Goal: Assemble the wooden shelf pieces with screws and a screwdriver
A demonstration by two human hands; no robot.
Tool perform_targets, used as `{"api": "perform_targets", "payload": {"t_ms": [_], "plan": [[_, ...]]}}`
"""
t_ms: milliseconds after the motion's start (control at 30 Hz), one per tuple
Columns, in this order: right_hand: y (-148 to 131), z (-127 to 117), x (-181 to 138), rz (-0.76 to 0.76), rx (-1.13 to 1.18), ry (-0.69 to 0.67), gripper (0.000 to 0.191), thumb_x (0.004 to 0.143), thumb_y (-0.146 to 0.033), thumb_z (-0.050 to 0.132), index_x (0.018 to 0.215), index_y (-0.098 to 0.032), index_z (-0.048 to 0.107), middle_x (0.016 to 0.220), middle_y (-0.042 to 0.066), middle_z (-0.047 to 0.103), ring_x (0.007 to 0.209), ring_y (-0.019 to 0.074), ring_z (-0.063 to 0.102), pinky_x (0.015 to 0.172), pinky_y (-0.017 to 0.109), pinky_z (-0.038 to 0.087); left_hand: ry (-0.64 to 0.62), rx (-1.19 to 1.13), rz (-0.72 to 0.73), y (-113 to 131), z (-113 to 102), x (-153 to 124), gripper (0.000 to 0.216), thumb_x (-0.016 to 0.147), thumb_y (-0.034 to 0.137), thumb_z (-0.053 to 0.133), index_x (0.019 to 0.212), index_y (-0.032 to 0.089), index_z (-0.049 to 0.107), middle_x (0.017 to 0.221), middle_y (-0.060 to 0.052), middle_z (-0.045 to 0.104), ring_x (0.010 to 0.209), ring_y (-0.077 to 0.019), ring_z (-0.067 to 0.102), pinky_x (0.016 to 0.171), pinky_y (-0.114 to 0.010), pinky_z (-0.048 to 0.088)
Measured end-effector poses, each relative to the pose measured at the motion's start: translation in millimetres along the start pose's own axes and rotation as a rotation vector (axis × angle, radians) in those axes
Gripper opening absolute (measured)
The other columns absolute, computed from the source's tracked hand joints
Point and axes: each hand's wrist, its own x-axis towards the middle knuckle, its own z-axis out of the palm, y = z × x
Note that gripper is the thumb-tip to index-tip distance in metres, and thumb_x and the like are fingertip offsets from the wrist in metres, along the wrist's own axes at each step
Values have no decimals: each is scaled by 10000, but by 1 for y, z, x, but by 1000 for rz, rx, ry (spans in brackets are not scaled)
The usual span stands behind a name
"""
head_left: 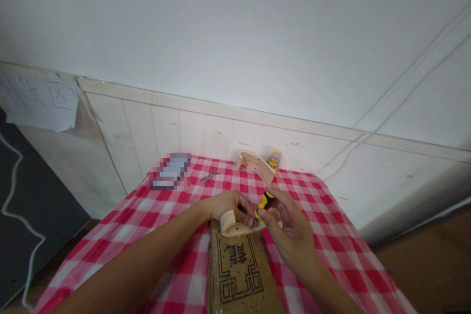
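A pale, curved wooden piece (228, 224) with a curled end lies on a brown cardboard box (243, 279) with black printing. My left hand (230, 203) is closed on this piece, its thumb and fingertips pressed close to the screwdriver's tip. Whether a screw sits between those fingertips is too small to make out. My right hand (292, 228) grips a short yellow-and-black screwdriver (266, 200) by its handle. The tool is tilted, with its tip down at the wood's surface. Part of the wooden piece is hidden behind both hands.
Towards the wall, a second curved wooden piece (255, 163) with holes rests beside a clear container (274, 159) with yellow parts. Several small metal pieces (209, 176) lie near a pixelated flat object (171, 171). A red-and-white checked cloth (184, 274) covers the table.
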Motion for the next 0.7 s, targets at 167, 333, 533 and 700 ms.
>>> {"api": "perform_targets", "payload": {"t_ms": [167, 333, 533, 700], "plan": [[-1, -1, -2, 23, 13, -20, 409, 996, -347, 629, 1402, -330, 584, 1295, 115, 721, 1144, 281, 725, 937, 477, 619, 5, -29, -25, 1, 1, 1, 371, 584, 475, 940, 737, 168, 798, 704, 8, 699, 646, -126, 562, 667, -251, 453], [0, 1, -1, 38, 42, 14, 411, 989, -357, 646, 1395, -324, 593, 1271, 108, 735, 1097, 266, 746, 957, 474, 612, 6, -26, -31, 4, 1, 1, 416, 545, 505, 953, 731, 167, 796, 699, 12, 696, 640, -122, 561, 668, -247, 459], [6, 0, -3, 70, 11, 29, 413, 959, -321, 685, 1366, -320, 619, 1200, 100, 760, 971, 247, 775, 801, 401, 652, 8, 1, -41, 0, 0, 1, 461, 562, 545, 941, 785, 162, 812, 708, 5, 697, 632, -115, 547, 627, -234, 422], [8, -1, -2, 55, -25, 34, 425, 948, -301, 695, 1367, -312, 620, 1172, 101, 766, 955, 244, 769, 787, 401, 647, 13, 9, -37, 0, 0, 0, 449, 580, 533, 935, 808, 165, 817, 744, -4, 714, 649, -122, 560, 646, -239, 435]]}}
